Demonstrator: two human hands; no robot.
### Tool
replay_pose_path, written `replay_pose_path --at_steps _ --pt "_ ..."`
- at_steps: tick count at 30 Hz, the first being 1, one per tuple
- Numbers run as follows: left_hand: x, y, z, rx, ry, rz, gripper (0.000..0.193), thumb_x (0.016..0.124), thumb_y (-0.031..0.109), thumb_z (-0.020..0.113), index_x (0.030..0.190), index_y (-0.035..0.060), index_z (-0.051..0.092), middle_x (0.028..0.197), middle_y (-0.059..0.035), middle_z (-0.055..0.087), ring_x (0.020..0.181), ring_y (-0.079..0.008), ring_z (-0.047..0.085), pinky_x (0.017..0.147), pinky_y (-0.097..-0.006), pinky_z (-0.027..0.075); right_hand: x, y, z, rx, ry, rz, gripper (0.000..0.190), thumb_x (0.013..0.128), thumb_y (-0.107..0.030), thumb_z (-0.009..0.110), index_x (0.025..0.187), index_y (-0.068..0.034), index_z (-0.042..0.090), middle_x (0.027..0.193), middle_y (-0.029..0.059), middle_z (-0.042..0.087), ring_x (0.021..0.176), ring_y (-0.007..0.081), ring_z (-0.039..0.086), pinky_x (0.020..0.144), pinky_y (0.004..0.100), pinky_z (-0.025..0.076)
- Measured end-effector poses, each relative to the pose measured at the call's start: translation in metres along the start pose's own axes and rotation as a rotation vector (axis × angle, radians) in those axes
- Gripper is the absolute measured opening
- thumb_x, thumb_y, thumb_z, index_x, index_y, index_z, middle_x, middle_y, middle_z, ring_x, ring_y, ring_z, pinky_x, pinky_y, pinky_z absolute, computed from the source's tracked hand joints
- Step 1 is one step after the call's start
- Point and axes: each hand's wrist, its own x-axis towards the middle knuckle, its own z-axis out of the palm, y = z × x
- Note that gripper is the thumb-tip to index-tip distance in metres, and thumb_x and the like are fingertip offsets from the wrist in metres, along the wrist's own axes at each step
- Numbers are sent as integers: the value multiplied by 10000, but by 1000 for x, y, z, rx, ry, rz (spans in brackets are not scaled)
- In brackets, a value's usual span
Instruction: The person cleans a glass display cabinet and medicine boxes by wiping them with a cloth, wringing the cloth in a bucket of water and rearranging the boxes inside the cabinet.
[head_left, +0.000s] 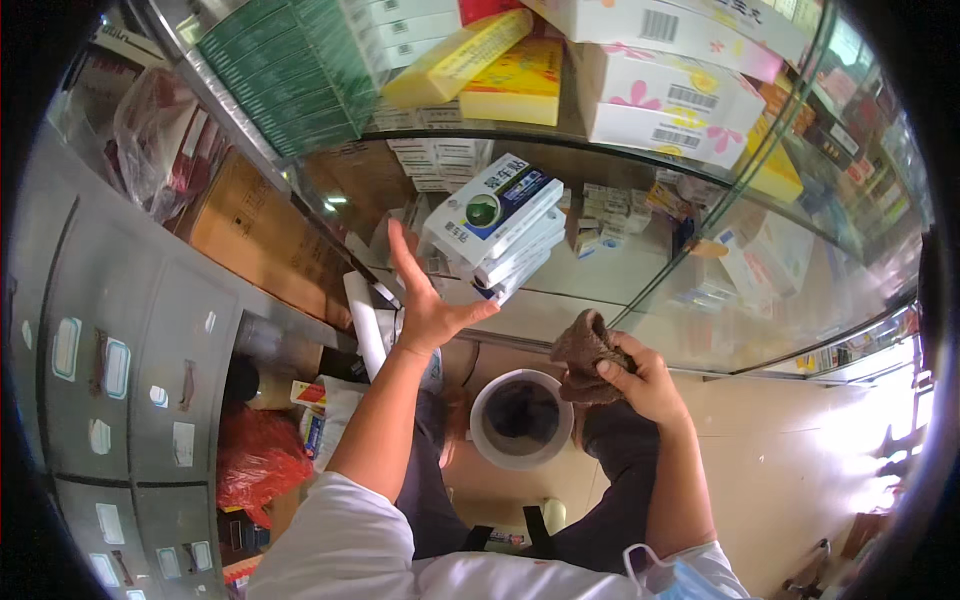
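Note:
My left hand (433, 307) is spread at the near left end of a stack of white, blue and green product boxes (491, 214). One finger points up to the left of the stack and the thumb reaches right along its lower edge. Whether other fingers pass behind the boxes is hidden. The stack is slightly fanned, and its support cannot be seen clearly. In my right hand (649, 379) is a crumpled brown cloth (589, 356), pinched between thumb and fingers. Below, between my legs, stands a white bucket (484, 446) with dark water in it.
A glass display case (720, 217) full of boxes curves ahead. White flowered boxes (667, 105), yellow boxes (517, 86) and green boxes (289, 75) fill its upper shelf. Grey drawers (172, 330), a cardboard box (262, 232) and a red plastic bag (259, 457) are to the left.

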Motion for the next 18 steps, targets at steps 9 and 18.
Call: replay_pose_path --at_steps 9,18 --pt "21 5 10 229 -41 153 1145 491 313 895 1374 157 182 1339 -111 143 1240 -300 298 882 -425 472 11 -4 27 28 37 -70 351 835 -135 646 1142 5 549 977 104 607 907 162 563 827 290 442" --pt "22 1 16 336 21 208 516 595 116 822 1062 117 603 1299 -143 301 1150 -295 428 895 -376 439 20 -44 37 31 283 -195 360 849 -87 599 1178 34 517 1028 125 598 958 180 552 864 292 422"
